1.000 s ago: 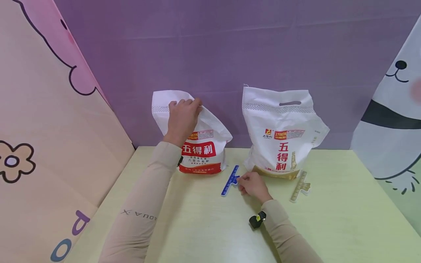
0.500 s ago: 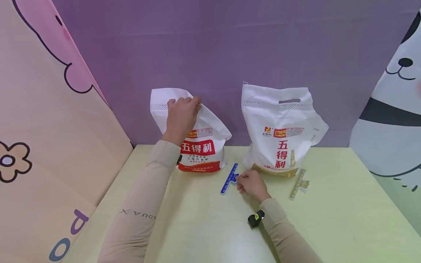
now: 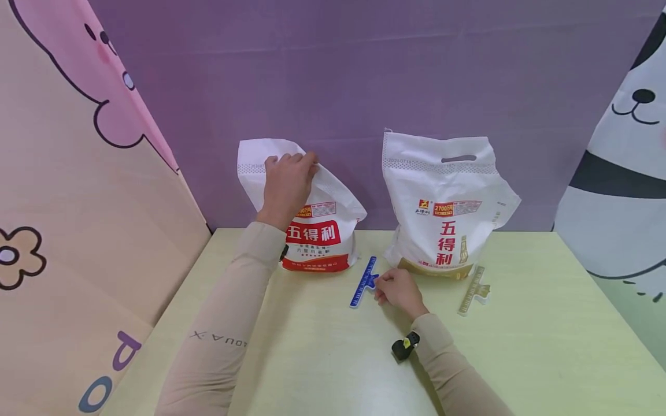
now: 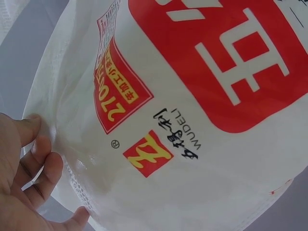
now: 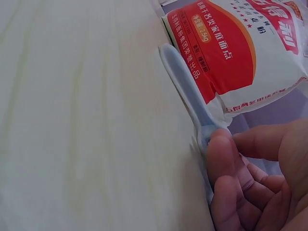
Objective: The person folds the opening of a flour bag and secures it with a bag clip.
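On the left in the head view stands a white and red flour bag (image 3: 312,248), its top slanting down toward the right. My left hand (image 3: 288,188) pinches that bag near its upper edge; in the left wrist view, thumb and fingers (image 4: 45,178) lie at the seam below the logo. A blue ruler-marked bag clip (image 3: 363,283) lies on the table before the bags. The fingers of my right hand (image 3: 399,292) pinch the clip's handle at its right side. In the right wrist view the pale clip (image 5: 185,84) points toward the red bag base.
A second flour bag (image 3: 442,196), white with a gold base and a cut-out handle, stands upright to the right. In front of it lies a gold bag clip (image 3: 474,290). A purple backdrop (image 3: 333,69) closes off the pale table (image 3: 322,346) behind.
The head view has shifted slightly. Both hands keep their holds, and the bags and clips stay in place.
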`<state>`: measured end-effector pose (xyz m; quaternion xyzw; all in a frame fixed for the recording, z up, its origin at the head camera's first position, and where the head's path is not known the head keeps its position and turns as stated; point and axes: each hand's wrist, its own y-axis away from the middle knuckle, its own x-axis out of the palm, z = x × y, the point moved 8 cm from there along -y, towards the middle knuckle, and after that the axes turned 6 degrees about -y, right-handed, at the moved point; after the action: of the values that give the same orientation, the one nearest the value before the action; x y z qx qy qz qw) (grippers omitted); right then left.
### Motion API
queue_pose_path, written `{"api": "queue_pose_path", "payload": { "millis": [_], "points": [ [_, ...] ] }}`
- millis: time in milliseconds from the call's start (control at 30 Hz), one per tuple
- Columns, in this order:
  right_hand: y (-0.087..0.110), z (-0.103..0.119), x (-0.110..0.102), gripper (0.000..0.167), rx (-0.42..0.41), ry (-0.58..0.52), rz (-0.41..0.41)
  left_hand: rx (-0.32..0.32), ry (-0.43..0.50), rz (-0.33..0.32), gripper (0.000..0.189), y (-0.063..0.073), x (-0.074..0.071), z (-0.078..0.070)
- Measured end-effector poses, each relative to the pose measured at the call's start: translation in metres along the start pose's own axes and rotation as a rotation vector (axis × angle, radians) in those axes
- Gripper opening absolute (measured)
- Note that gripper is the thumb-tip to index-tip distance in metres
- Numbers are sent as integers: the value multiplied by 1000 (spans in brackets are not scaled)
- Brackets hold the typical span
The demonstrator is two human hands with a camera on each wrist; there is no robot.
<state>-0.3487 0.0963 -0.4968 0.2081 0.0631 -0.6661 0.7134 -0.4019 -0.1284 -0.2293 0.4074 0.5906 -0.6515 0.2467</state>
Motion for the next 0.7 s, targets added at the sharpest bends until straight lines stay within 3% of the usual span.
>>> {"api": "queue_pose_path", "payload": {
  "millis": [233, 467, 700],
  "points": [
    [-1, 1, -1, 17, -10, -10, -19, 1, 5, -7, 27, 1, -1, 1],
    [0, 11, -3, 19, -118, -20, -57, -8, -1, 0, 27, 1, -2, 1],
    [1, 18, -2, 16, -190, -68, -34, -3, 2, 3, 27, 2, -3, 1]
  ]
}}
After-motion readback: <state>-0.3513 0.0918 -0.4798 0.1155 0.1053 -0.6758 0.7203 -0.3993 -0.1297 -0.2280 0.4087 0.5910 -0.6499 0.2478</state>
